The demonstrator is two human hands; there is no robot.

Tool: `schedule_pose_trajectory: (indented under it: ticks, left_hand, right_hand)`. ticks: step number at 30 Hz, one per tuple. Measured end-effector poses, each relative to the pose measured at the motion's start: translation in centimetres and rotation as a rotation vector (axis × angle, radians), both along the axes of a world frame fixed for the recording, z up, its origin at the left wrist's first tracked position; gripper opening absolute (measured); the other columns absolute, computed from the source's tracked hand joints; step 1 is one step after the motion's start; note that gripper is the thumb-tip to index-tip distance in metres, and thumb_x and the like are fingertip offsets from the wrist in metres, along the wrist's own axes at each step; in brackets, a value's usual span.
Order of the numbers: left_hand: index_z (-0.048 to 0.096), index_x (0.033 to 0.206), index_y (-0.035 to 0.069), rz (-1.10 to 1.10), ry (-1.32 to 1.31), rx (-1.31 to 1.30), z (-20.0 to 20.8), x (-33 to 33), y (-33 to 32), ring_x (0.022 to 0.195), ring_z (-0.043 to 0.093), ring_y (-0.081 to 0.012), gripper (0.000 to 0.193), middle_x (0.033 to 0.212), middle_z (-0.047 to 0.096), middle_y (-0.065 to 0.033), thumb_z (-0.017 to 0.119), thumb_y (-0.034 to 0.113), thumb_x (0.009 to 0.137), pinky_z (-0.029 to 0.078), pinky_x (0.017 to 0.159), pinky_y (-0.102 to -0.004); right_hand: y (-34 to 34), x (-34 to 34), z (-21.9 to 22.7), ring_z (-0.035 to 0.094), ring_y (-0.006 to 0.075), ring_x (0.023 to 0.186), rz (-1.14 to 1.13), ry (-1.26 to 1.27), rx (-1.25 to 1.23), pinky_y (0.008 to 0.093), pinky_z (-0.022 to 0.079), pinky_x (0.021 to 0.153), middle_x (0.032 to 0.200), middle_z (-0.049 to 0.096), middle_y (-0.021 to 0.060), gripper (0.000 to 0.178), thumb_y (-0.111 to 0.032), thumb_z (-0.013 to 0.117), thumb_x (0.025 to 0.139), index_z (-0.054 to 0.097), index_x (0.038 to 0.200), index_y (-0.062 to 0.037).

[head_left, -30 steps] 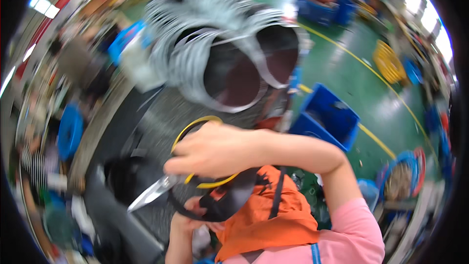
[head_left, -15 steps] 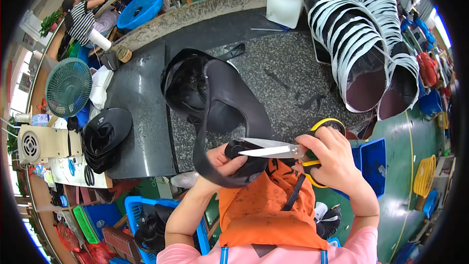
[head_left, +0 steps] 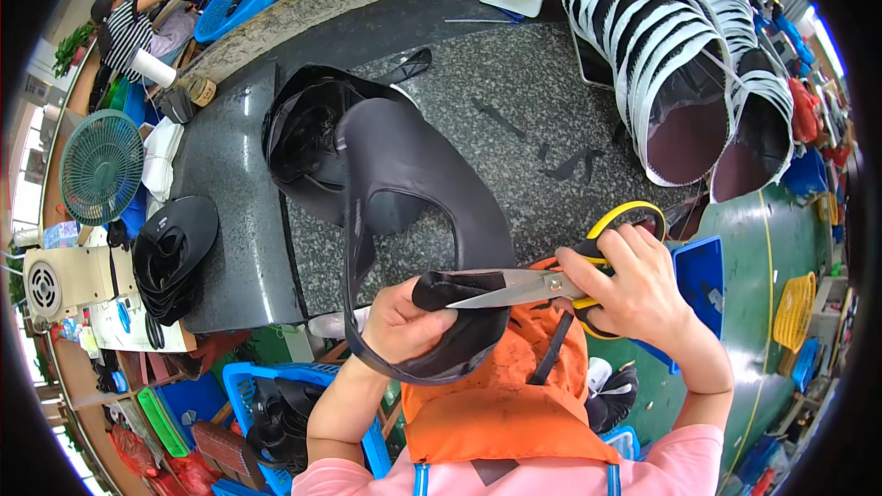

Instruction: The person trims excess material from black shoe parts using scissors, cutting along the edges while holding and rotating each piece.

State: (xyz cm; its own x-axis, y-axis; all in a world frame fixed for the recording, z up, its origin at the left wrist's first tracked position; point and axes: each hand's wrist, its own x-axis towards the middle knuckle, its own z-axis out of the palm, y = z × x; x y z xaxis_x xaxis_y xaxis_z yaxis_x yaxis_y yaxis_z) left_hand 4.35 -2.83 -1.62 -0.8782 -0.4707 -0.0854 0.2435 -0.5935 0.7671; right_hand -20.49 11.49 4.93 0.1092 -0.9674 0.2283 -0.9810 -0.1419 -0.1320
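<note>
A black leather-like shoe upper piece (head_left: 459,188), curved with a wide opening, hangs from my left hand (head_left: 400,320). The fingers and thumb of that hand pinch its near edge, where a black flap (head_left: 459,288) stands out. My right hand (head_left: 632,283) is closed around the yellow-and-black handles of a pair of scissors (head_left: 542,287). Their blades are spread, one along the flap's upper side and the other across its lower edge near my left fingertips. Beyond the piece lies a stack of similar black pieces (head_left: 292,152) on the speckled stone worktop (head_left: 496,64).
Black scraps (head_left: 571,165) lie on the worktop. White-edged boot uppers (head_left: 661,64) are stacked at the far right. To the left are a black stack (head_left: 175,253) and a green fan (head_left: 103,165). Blue bins (head_left: 700,289) flank my orange apron (head_left: 505,422). A person (head_left: 129,32) sits far left.
The view has shifted, so the worktop's contents sit further left and up. The flap now shows more plainly between the spread blades, and my left fingers have turned slightly around it.
</note>
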Motion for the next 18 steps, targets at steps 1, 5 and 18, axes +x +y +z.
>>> schedule_pose_trajectory:
  ticks: [1,5,18]
  left_hand:
    - [0.057,0.120,-0.011,-0.032,-0.009,0.058,0.3,-0.2,0.0,0.104,0.064,-0.0207,0.030,0.114,0.066,-0.0168,0.059,0.000,0.093,0.049,0.094,-0.0336]
    - [0.055,0.123,-0.011,-0.029,0.014,0.031,-0.7,0.3,0.0,0.109,0.062,-0.0225,0.032,0.119,0.064,-0.0180,0.058,-0.002,0.093,0.048,0.098,-0.0355]
    - [0.056,0.122,-0.011,0.063,0.008,-0.034,0.9,-0.1,0.1,0.107,0.062,-0.0203,0.030,0.116,0.065,-0.0159,0.058,-0.002,0.094,0.048,0.096,-0.0339]
  right_hand:
    - [0.0,-0.2,-0.2,0.049,0.0219,0.067,0.008,0.029,-0.037,0.0346,0.040,0.055,0.077,0.042,0.0035,0.058,-0.016,0.074,0.055,0.064,0.112,-0.0155]
    - [0.3,-0.3,-0.6,0.048,0.0188,0.060,0.017,0.066,-0.115,0.0314,0.039,0.050,0.073,0.040,0.0016,0.052,-0.017,0.072,0.057,0.066,0.108,-0.0156]
    - [-0.2,-1.5,-1.2,0.044,0.0224,0.060,0.055,0.065,-0.139,0.0355,0.037,0.054,0.074,0.037,0.0043,0.057,-0.030,0.081,0.055,0.066,0.108,-0.0120]
